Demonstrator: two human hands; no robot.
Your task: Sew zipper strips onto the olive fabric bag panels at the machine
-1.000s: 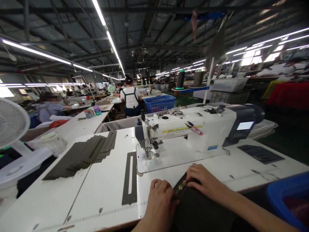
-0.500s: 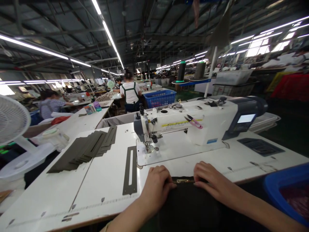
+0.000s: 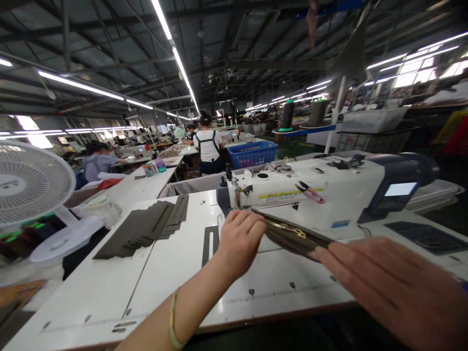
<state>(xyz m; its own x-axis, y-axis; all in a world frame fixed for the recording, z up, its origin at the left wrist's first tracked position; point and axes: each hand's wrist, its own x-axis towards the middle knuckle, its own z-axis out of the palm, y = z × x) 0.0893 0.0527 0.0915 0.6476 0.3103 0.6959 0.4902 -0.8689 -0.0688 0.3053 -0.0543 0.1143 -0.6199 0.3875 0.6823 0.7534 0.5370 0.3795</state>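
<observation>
And the left hand is held up, fingers curled under, its forearm slanted in from below; the right hand is stretched toward it, fingertips pinched, blurred.

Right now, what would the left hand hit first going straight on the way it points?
Left hand: past the dark fabric it holds, probably the white sewing machine, near its needle end; depth is unclear.
</observation>
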